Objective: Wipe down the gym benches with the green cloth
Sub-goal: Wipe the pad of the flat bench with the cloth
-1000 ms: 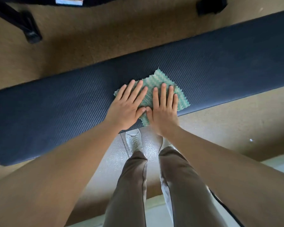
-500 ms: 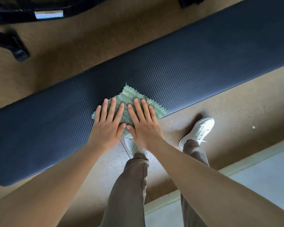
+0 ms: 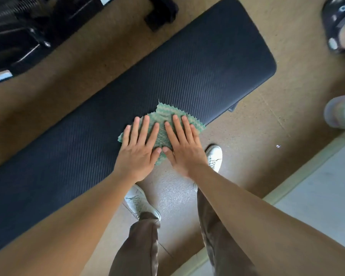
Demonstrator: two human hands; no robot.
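Observation:
A long dark blue padded bench (image 3: 187, 72) runs diagonally from lower left to upper right. The green cloth (image 3: 164, 116) lies flat on its near edge, with one corner hanging off the side. My left hand (image 3: 137, 150) and my right hand (image 3: 182, 146) press side by side on the cloth, palms down, fingers spread and pointing away from me. The hands cover most of the cloth, and only its far part and edges show.
Black gym equipment frames (image 3: 24, 32) stand on the brown floor beyond the bench at the upper left. Another person's feet (image 3: 341, 22) are at the upper right. My white shoes (image 3: 139, 202) stand close to the bench, and a pale floor strip (image 3: 317, 196) lies right.
Both hands have slid the cloth along the bench toward its right end, which has come into view. My feet have stepped sideways with the move.

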